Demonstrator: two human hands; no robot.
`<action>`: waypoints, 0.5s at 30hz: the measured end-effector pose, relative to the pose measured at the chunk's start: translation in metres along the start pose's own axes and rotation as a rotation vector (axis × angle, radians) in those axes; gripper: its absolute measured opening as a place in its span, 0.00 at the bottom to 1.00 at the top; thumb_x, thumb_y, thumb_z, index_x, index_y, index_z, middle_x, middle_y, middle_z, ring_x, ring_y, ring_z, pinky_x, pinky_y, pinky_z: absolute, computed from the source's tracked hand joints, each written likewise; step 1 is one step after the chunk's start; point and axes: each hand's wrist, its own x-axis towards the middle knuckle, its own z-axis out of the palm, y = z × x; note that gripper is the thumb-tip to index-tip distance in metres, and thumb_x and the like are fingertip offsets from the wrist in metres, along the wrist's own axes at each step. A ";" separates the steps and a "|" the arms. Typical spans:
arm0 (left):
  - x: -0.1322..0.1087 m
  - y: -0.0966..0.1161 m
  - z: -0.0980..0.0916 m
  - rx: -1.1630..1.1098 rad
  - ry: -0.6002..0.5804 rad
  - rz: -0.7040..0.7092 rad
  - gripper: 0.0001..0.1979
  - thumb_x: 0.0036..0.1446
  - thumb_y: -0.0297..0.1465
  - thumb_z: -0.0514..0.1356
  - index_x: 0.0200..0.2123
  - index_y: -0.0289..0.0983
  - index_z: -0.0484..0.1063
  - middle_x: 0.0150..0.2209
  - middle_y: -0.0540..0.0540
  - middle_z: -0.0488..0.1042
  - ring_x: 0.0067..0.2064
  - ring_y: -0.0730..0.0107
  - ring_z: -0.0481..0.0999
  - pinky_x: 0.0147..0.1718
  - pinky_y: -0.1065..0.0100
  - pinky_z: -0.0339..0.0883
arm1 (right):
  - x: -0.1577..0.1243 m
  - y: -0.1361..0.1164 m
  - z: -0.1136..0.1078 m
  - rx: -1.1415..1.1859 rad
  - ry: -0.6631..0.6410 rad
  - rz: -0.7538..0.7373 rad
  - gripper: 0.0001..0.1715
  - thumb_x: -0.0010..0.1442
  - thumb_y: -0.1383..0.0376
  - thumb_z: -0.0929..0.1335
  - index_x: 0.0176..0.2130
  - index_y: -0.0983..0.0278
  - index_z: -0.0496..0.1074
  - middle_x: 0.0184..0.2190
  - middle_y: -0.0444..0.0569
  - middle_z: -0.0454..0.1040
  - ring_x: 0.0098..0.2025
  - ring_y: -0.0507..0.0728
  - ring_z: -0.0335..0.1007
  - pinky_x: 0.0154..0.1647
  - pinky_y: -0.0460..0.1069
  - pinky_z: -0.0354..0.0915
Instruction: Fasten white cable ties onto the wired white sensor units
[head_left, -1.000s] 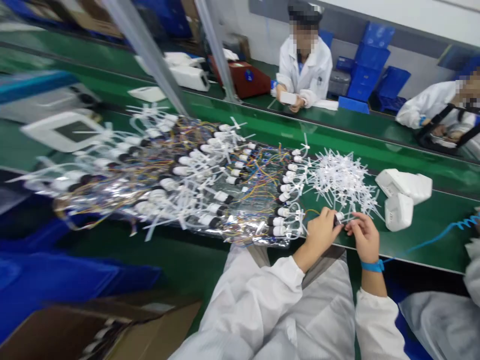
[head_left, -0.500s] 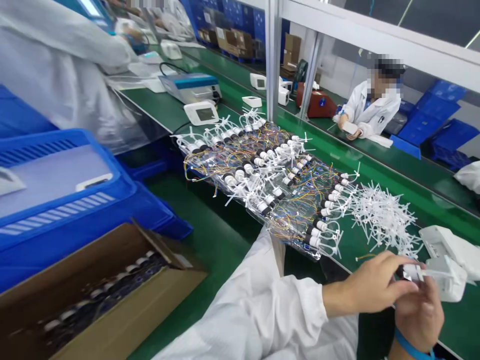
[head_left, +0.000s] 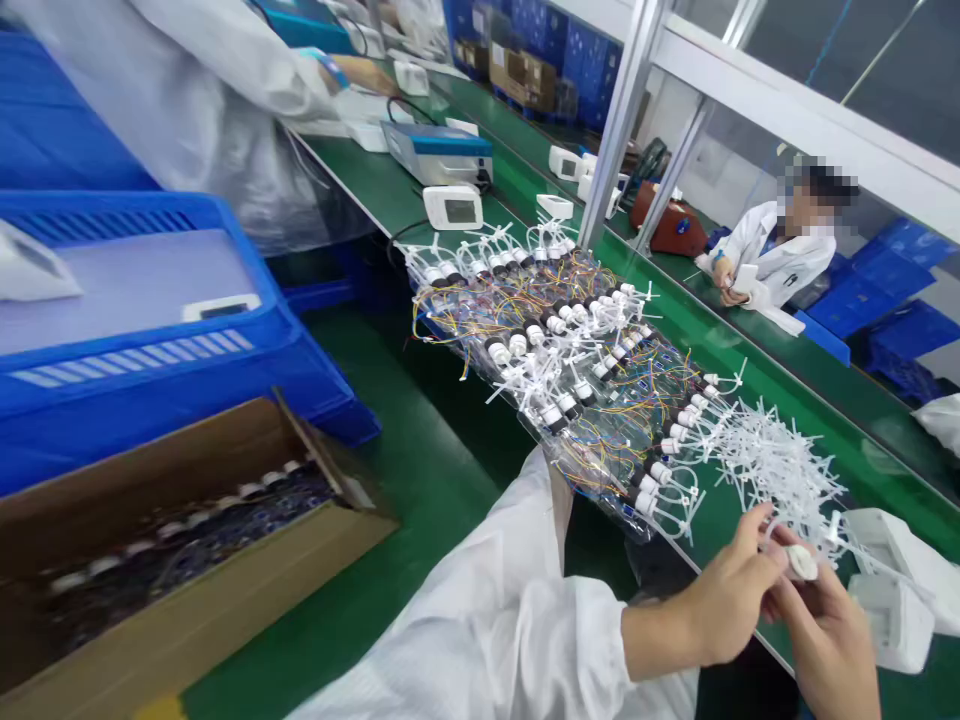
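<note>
At the lower right, my left hand (head_left: 731,600) is closed with its fingertips on a small white cylindrical part (head_left: 801,562). My right hand (head_left: 832,630) wraps round the same part from the right, fingers bent. A white tie strip with a small square head sticks out near the fingers. Just beyond both hands lies a pile of white ties (head_left: 780,465) on the green bench. To the left, rows of white-and-black cylindrical parts with coloured wires (head_left: 622,400) rest on clear plastic trays, many with white ties round them.
White device housings (head_left: 892,620) sit right of my hands. A cardboard box (head_left: 225,590) of parts and a blue crate (head_left: 300,400) stand at the left. A blue-topped instrument (head_left: 442,155) is farther up the bench. One person works upper left, another sits across the line.
My hands have shifted slightly left and turned the part, so its white end now faces the camera. The view has swung, moving the bench items right in the picture.
</note>
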 end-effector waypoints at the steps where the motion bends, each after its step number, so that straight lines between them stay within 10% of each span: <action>1: -0.003 0.008 -0.004 0.023 0.006 0.026 0.40 0.77 0.46 0.54 0.82 0.35 0.47 0.71 0.31 0.70 0.68 0.47 0.74 0.69 0.49 0.68 | 0.004 -0.008 0.002 -0.050 -0.024 -0.022 0.31 0.62 0.50 0.78 0.61 0.57 0.83 0.51 0.54 0.88 0.52 0.72 0.86 0.46 0.58 0.84; 4: -0.009 0.029 -0.014 0.071 0.016 0.074 0.46 0.76 0.52 0.55 0.83 0.34 0.41 0.76 0.29 0.63 0.74 0.41 0.67 0.74 0.44 0.59 | 0.016 -0.032 0.009 -0.108 -0.103 -0.134 0.27 0.66 0.50 0.76 0.59 0.59 0.83 0.57 0.56 0.85 0.59 0.73 0.83 0.54 0.59 0.82; 15: -0.031 0.059 -0.029 -0.148 -0.101 0.148 0.62 0.66 0.61 0.64 0.84 0.44 0.29 0.81 0.26 0.47 0.69 0.33 0.73 0.55 0.43 0.81 | 0.050 -0.097 0.016 -0.106 -0.198 -0.382 0.13 0.69 0.54 0.75 0.49 0.56 0.84 0.55 0.56 0.85 0.61 0.72 0.81 0.62 0.65 0.78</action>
